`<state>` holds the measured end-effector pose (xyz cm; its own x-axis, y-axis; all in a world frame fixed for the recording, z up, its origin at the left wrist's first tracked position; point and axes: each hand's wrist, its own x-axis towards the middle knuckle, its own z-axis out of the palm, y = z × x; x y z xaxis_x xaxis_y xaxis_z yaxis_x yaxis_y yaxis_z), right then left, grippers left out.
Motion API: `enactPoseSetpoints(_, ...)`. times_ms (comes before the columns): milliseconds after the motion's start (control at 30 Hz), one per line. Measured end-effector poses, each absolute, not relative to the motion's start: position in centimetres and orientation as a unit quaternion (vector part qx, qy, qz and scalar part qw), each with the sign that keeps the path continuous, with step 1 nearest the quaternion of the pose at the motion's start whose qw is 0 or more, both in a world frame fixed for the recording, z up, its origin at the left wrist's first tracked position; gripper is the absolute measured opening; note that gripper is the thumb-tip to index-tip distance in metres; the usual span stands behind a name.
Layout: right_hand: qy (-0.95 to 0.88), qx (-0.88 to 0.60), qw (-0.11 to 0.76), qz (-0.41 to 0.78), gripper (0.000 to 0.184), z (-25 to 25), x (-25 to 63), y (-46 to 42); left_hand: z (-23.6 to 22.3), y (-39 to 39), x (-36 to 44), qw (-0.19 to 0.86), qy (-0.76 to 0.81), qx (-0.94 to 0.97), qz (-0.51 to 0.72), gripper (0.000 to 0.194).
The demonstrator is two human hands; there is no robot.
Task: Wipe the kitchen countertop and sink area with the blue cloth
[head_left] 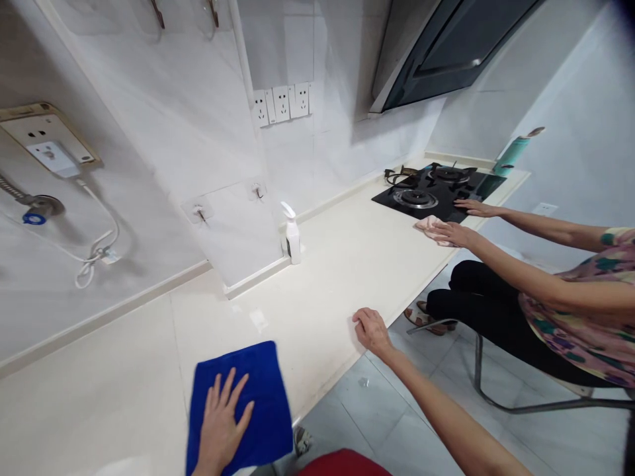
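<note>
My left hand (221,423) lies flat on a blue cloth (265,403), its fingers spread and the thumb out to the side. The cloth is spread out on the white countertop (342,271) and reaches the front edge. My right hand (373,330) rests on the counter near its front edge, with the fingers curled in and nothing visible in them. A white spray bottle (293,238) stands upright against the wall, beyond both hands.
A seated person (570,304) on a metal-framed chair (479,370) is at the right, one hand on a pale pink cloth (427,226), the other at the black gas stove (387,197). A green cylinder (513,155) stands behind it. A range hood (446,56) hangs above.
</note>
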<state>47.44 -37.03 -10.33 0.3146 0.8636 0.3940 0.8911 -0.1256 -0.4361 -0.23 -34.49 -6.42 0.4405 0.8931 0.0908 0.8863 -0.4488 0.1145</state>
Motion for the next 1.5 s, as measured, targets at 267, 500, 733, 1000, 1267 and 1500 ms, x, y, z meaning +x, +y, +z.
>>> enactPoseSetpoints(267,-0.460,-0.806,0.361,-0.092,0.019,-12.1,50.3,-34.7,-7.4,-31.7,-7.7,-0.053,0.680,0.724,0.100,0.059)
enactPoseSetpoints(500,-0.431,-0.820,0.357,-0.120,0.014,-11.9,48.9,-34.6,-7.6,-29.3,1.2,-0.100,0.693,0.706,0.107,0.059)
enactPoseSetpoints(733,-0.437,-0.822,0.343,-0.128,0.014,-11.7,49.1,-34.4,-7.7,-23.2,13.1,-0.058,0.591,0.792,0.144,0.059)
enactPoseSetpoints(1000,-0.447,-0.825,0.318,-0.136,0.013,-12.0,49.6,-34.2,-7.2,-16.1,23.4,0.011,0.523,0.836,0.165,0.061)
enactPoseSetpoints(1267,-0.438,-0.835,0.311,-0.123,0.014,-12.4,49.5,-34.1,-7.0,-15.1,29.0,0.113,0.400,0.899,0.141,0.064)
enactPoseSetpoints(1500,-0.426,-0.840,0.312,-0.121,0.017,-12.7,49.7,-34.3,-7.5,-21.1,31.4,0.231,0.236,0.938,0.107,0.068)
